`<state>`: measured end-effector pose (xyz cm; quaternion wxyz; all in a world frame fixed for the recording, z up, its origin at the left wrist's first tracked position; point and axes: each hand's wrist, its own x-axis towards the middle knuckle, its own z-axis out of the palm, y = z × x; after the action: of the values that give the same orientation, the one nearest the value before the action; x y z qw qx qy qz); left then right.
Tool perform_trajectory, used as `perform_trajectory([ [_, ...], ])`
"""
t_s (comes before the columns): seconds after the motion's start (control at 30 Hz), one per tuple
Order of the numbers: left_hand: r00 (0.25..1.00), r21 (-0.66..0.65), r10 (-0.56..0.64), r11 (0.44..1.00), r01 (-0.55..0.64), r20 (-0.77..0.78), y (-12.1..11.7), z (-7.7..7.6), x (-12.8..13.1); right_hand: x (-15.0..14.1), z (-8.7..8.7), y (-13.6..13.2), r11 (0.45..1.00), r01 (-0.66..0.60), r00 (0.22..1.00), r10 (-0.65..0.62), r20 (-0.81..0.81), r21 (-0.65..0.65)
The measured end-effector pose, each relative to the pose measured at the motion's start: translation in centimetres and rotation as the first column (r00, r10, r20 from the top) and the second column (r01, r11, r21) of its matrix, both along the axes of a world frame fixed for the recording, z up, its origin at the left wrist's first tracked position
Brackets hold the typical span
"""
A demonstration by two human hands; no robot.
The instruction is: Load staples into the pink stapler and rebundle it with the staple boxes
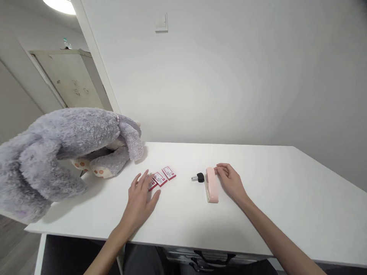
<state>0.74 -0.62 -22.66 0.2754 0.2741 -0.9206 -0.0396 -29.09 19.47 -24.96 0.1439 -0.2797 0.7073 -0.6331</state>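
The fingers of the left hand (139, 200) are spread over the left end of the boxes (159, 178), left of the frame's centre, while those of the right hand (231, 181) are curled at the stapler's (212, 185) far end, right of centre; whether it is pinched cannot be told. The adjacent key (198, 177) could be knocked by a leftward stapler swing, the boxes scattered by a careless brush.

A white desk (286, 183) stands by a pale wall (215, 76); at left, a cabinet (65, 78) and bright lamp (61, 5).
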Motion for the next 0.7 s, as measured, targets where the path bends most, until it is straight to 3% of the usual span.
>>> perform_trajectory([
  [0.23, 0.977, -0.048, -0.084, 0.994, 0.095, 0.194, 0.6, 0.0, -0.1, 0.6, 0.9, 0.2, 0.999, 0.003, 0.999, -0.002, -0.04, 0.038],
  [0.7, 0.974, -0.07, -0.065, 0.994, 0.082, 0.217, 0.5, -0.3, -0.1, 1.0, 1.3, 0.4, 0.998, -0.056, 0.99, 0.06, -0.128, 0.036],
])
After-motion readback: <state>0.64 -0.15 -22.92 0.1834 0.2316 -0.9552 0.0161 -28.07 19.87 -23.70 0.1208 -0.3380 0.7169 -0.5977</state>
